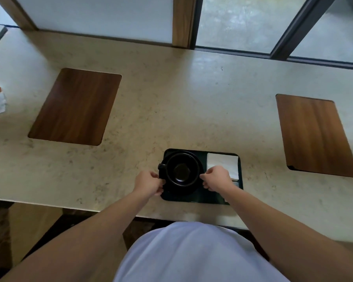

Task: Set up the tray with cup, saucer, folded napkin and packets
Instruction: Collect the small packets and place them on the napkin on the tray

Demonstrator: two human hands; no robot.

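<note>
Dark tray [202,198] near the front edge of the pale tabletop [171,110], square to the body, probably so that both hands reach it evenly. Black cup [181,171] seated on a black saucer [181,190] in the left half of the tray, handle turned away from the napkin toward the left hand [149,183]. Left-hand fingers [158,191] curled in at the saucer's left edge, just below the handle; right-hand fingers [205,184] curled in at its right edge. Looks like a pinch on opposite sides of the saucer, a grip suited to shifting or centring cup and saucer together without tipping the cup, though actual contact under the fingertips too dark to confirm. White folded napkin [222,162] flat in the far right part of the tray, just beside the saucer, partly under the right hand [217,178]. Pale sliver, probably a packet [235,183], showing on the tray just nearer than the napkin, mostly hidden by the right wrist; number impossible to tell. Judging by this, most items already on the tray, with only fine positioning left. Two wooden mats, one far left [74,106] of the tray and one far right [314,135], both bare and well apart from it.
</note>
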